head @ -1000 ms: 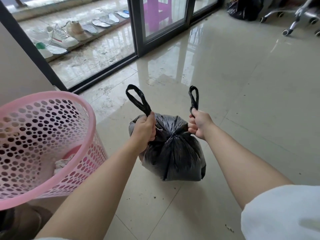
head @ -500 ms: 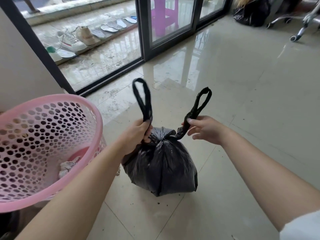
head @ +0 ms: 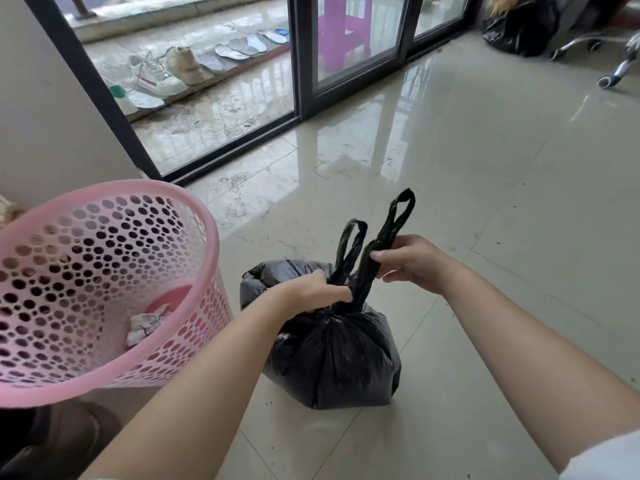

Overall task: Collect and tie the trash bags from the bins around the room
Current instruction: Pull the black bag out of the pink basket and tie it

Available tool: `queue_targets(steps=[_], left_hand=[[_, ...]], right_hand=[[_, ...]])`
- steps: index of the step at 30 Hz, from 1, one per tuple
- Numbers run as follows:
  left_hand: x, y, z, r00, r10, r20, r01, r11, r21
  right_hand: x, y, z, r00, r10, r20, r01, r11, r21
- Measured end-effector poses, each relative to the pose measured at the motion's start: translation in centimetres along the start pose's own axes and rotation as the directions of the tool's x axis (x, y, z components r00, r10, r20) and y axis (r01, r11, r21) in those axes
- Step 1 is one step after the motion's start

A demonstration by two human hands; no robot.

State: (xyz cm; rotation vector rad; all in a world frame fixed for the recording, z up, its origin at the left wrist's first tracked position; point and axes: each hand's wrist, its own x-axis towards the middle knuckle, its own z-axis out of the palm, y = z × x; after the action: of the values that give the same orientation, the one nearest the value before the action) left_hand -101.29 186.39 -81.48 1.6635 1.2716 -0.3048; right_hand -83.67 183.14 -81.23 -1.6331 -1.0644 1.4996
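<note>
Your left hand (head: 313, 292) is curled down on the gathered neck of the black trash bag (head: 332, 355), fingers closed round the base of its left handle loop (head: 350, 247). Your right hand (head: 410, 263) pinches the right handle loop (head: 391, 230) partway up, thumb & fingertips clamped on the twisted plastic. Both hands meet at the top of the bag, close together, w/ the two loops standing upright & nearly side by side between them.

Step in hand, as I judge it: tying this bag shut. The neck looks bunched already, but no knot across the loops is visible yet. Next move prob. calls for crossing one loop over the other, tucking it under & pulling snug, while the left hand keeps the neck pinned so it doesn't spring open.

Largest thing first: glossy tiled floor (head: 502, 174) runs out ahead of you, w/ sliding glass doors (head: 349, 57) at the far side. Pink perforated bin (head: 104, 282) sits to your left, just beside the bag, tilted toward you, w/ a crumpled scrap of paper (head: 147, 323) at its bottom. The bag rests on the floor directly in front of you, under both hands. A second black bag (head: 519, 26) lies well apart, far corner, top right.
</note>
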Motion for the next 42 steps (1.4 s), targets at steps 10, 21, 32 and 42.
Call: queue_targets(steps=[10,21,32,42], left_hand=[[1.4,-0.4,3.0,0.895,0.085,-0.437,0.203,0.796,0.571],[1.9,-1.7,0.2,0.941,0.212,-0.262,-0.204,0.977,0.057],[1.4,-1.6,0.1,0.946,0.197,-0.258,-0.298,0.841,-0.451],[1.8,-2.6,-0.8,0.974,0.214,-0.075,-0.180,0.527,-0.831]], right_hand=[[0.3,0.1,0.4,0.997,-0.075,-0.034,0.075,0.997,0.003],[0.8,0.4,-0.5,0.987,-0.004,-0.160,0.022,0.994,0.106],[1.7,-1.5,1.8,0.987,0.112,-0.115,0.044,0.496,0.867],[0.8,-4.9,2.5,0.964,0.249,-0.090,-0.021,0.413,0.911]])
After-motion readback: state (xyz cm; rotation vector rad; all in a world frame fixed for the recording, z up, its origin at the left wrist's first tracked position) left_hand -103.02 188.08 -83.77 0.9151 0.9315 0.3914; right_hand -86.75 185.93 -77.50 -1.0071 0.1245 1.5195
